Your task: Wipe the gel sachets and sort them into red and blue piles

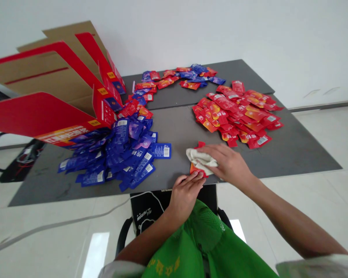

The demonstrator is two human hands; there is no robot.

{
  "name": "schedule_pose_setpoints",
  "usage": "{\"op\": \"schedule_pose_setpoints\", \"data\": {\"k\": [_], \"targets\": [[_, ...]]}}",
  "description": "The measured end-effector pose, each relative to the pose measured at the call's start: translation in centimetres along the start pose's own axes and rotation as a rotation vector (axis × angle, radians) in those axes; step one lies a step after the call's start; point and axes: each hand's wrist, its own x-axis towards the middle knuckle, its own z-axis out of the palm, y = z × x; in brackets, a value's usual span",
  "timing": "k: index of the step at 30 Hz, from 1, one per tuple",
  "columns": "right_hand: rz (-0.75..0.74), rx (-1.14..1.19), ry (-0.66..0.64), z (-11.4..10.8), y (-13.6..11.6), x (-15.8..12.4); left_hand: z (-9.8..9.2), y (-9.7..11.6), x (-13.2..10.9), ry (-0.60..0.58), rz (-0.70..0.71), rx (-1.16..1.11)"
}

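My green vest (191, 247), its mesh panel (205, 227), yellow lettering (164, 266) low on the front, off-white short sleeves (316, 266) over both upper arms, my left hand (185, 195) and right hand (229, 164) bare, forearms uncovered

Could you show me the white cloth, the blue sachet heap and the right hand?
White cloth (200, 160): head view, on its crumpled middle.
Blue sachet heap (130, 154): head view, on the heap's middle.
Right hand (230, 164): head view, on its back.
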Motion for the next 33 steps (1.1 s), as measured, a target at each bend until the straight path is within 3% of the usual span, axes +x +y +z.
{"op": "schedule_pose_setpoints", "data": {"k": [3, 5, 11, 15, 19, 22, 27, 33], "targets": [[-0.044, 0.034, -0.123, 1.1, -0.8, -2.2, -0.2, 0.1, 0.1, -0.006, -0.009, -0.012], [-0.020, 0.052, -0.112, 2.0, 0.0, -2.2, -0.1, 0.0, 0.1, 0.004, -0.005, -0.013], [0.077, -0.056, -0.048, 3.0, 4.8, 3.1, 0.4, -0.2, -0.2, -0.008, -0.004, -0.008], [0.172, -0.108, 0.090, 1.7, 5.2, 4.5, -0.7, 0.2, 0.4, 0.002, 0.007, -0.025], [0.295, -0.006, 0.363, -0.1, 2.9, 1.5, -2.9, 0.4, 3.3, 0.033, -0.058, -0.060], [0.432, 0.047, 0.492, -0.3, 1.3, -2.1, -3.6, -0.2, 6.6, 0.048, -0.149, 0.046], [0.684, 0.165, 0.551, 1.0, 0.6, -6.7, -1.4, -1.9, 10.9, 0.023, -0.281, 0.252], [0.816, 0.261, 0.604, 1.9, 0.9, -7.9, 0.7, -3.1, 12.6, -0.036, -0.274, 0.229]]}}
